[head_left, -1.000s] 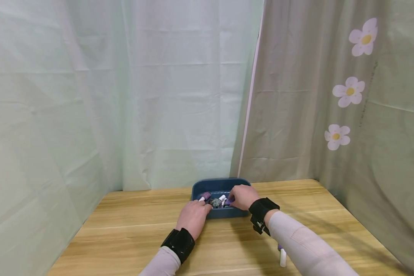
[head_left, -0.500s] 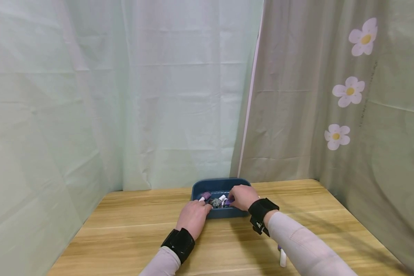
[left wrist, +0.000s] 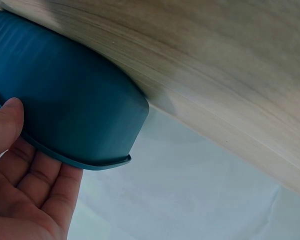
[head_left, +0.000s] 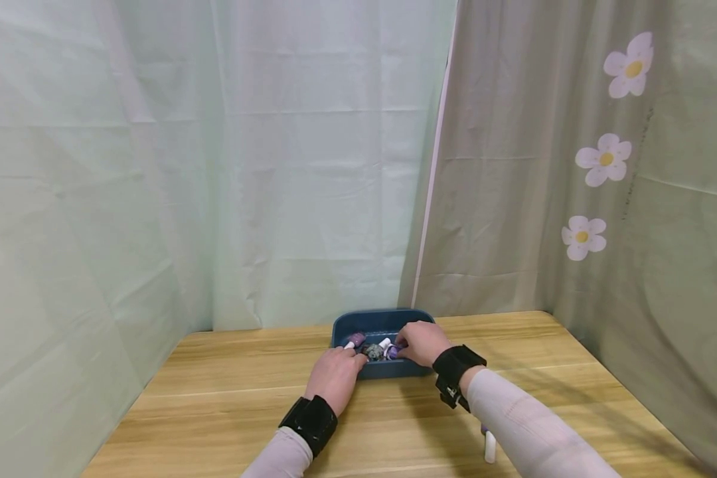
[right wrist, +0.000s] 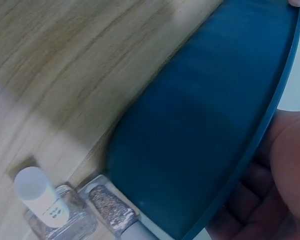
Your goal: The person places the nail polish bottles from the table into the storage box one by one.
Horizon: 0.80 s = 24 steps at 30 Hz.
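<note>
A dark blue plastic bin (head_left: 394, 369) stands at the table's back edge with several small nail polish bottles in it. My left hand (head_left: 333, 378) grips its front rim near the left corner; the left wrist view shows the thumb outside and the fingers over the edge. Inside the bin, at the right, my right hand (head_left: 421, 342) pinches a purple nail polish bottle (head_left: 393, 352), partly covered by the fingers. Beside it lie a dark speckled bottle (head_left: 373, 352) and a mauve bottle (head_left: 356, 339) with a white cap. The right wrist view hides the fingertips behind the wall.
A white-capped purple bottle (head_left: 490, 447) lies on the wooden table (head_left: 227, 398) near the right forearm. Against the bin's right end are a clear bottle (right wrist: 77, 217) and a glitter bottle (right wrist: 111, 207). Curtains (head_left: 311, 166) hang behind the table and along its sides.
The purple bottle at my right fingertips has turned a little, and more of it shows. My right wrist has shifted very slightly; my left hand has stayed put.
</note>
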Motion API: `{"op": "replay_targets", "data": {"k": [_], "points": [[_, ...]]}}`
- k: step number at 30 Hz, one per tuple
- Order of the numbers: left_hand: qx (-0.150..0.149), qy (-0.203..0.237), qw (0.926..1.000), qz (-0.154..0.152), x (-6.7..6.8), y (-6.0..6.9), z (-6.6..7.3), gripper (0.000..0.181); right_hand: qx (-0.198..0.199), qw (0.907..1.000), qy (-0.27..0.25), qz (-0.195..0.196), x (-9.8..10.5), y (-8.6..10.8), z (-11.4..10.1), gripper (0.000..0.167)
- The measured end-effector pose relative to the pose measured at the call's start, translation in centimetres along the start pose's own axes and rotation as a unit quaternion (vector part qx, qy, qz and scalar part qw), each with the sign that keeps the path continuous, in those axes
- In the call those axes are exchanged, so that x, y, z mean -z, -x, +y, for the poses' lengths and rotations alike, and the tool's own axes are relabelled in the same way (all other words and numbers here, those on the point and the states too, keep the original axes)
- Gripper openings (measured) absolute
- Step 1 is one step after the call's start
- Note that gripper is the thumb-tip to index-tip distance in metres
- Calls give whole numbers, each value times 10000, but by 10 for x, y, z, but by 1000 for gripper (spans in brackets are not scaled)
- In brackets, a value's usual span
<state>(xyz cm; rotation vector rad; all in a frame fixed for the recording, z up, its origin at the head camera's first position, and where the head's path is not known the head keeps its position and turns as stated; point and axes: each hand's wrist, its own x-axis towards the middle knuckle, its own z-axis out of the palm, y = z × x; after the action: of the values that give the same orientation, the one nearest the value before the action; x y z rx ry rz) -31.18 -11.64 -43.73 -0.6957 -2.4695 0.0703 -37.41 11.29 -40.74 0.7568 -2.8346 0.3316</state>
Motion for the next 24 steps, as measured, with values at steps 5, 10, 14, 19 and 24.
{"op": "replay_targets", "data": {"k": [5, 10, 14, 19, 24], "points": [[38, 20, 10000, -61, 1, 0, 0, 23, -53, 10000, 3, 70, 1, 4, 6, 24], [63, 52, 9999, -71, 2, 0, 1, 24, -93, 9998, -30, 143, 6, 9, 8, 33], [44, 53, 10000, -10, 0, 1, 0, 23, -101, 9995, -54, 283, 11, 15, 10, 43], [24, 94, 9999, 50, -1, 1, 0, 24, -1, 9990, 92, 438, 13, 23, 16, 55], [-4, 90, 9999, 73, -1, 1, -1, 24, 93, 9985, 88, 536, 20, 33, 23, 58]]}}
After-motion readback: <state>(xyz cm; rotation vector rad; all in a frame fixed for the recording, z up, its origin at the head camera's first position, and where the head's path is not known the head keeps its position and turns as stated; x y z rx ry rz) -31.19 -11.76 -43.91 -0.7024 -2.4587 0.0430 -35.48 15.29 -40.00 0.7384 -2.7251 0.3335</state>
